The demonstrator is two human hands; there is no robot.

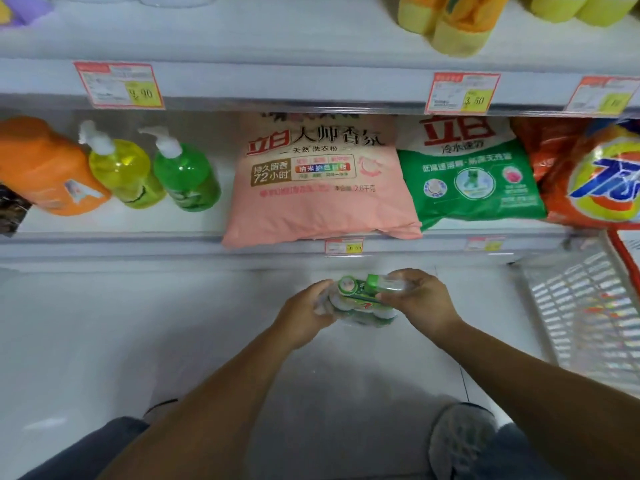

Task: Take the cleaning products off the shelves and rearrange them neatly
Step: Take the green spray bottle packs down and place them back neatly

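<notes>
Two hands meet in front of the middle shelf (104, 244), above the pale floor (69, 341), with a small plastic-wrapped pack (360, 299) in green and white between them. The left hand (304, 317) curls its fingers round the pack's left end. The right hand (420, 299) grips the right end, thumb on the near face and fingers bent over the top. The pack is off the shelf, held in the air below its front edge, and what is inside the wrap is too blurred to name.

On the middle shelf, from left to right, stand an orange jug (45, 168), a yellow pump bottle (121, 171) just beside it, and a green pump bottle (187, 178) next to that. After a gap, a pink bag (318, 181) of washing powder lies with its lower edge hanging over the shelf front. Its right side touches a green-and-white bag (474, 174), which lies against an orange bag (595, 174) at the right edge.

Red-framed price tags (119, 85) sit on the front rail of the upper shelf (277, 39), where yellow packs (453, 22) stand. A white slatted basket (588, 306) is at the right, below the orange bag. One grey shoe (460, 441) shows near the bottom, on the floor
</notes>
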